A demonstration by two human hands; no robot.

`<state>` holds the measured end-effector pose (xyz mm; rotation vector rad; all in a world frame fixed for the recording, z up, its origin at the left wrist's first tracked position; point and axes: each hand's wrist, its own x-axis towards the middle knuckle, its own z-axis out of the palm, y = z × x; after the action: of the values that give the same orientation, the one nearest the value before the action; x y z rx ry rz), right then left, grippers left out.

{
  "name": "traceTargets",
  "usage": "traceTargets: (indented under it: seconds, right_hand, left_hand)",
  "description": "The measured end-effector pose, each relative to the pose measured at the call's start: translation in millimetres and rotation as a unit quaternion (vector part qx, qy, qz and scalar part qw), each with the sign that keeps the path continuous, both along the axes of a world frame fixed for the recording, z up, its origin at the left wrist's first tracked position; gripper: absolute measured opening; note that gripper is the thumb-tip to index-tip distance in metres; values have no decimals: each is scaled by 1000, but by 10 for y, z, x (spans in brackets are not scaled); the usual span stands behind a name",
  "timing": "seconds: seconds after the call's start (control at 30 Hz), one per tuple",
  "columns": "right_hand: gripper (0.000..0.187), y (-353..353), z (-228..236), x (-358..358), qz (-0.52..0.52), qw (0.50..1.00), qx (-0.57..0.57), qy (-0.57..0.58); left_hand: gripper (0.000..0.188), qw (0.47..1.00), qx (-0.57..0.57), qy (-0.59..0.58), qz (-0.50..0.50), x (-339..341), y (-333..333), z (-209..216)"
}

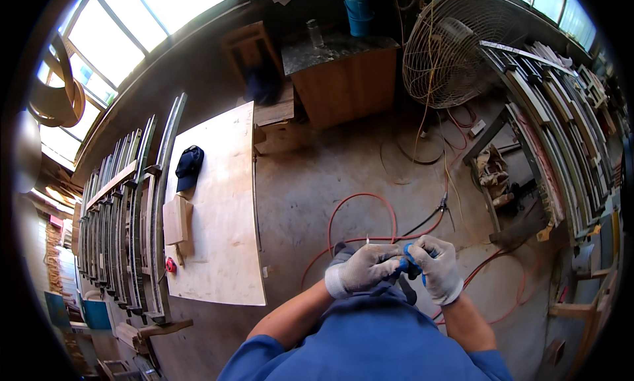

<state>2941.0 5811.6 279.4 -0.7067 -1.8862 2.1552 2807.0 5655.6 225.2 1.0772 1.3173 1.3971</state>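
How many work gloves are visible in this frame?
2: one pale glove on the left hand, another on the right hand. Others may be hidden.

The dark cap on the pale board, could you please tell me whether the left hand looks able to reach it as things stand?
Probably not without stepping closer: the left hand is beside the right hand, while the dark cap lies far off on the pale board, though nothing covers it.

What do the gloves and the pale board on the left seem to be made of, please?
Gloves: probably knitted fabric, matte, judging by their soft, creased surface. Pale board: likely plywood, seemingly unvarnished, given its light, faintly mottled wood colour.
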Motion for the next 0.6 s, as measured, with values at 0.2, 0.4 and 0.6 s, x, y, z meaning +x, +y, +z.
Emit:
traceTargets:
  seconds: [0.2, 0.4, 0.6]
  right_hand:
    - [31, 370, 35, -696, 6, 1000, -4, -10]
    - [27, 603, -127, -1314, -78, 992, -98, -18]
    - [33, 651, -227, -1173, -219, 967, -93, -95]
  left_hand:
    - [59, 997, 27, -46, 61, -599, 350, 134]
    - [55, 998, -33, -59, -14, -1436, 729, -213]
    - [48, 978, -96, -65, -174, -1755, 1310, -309]
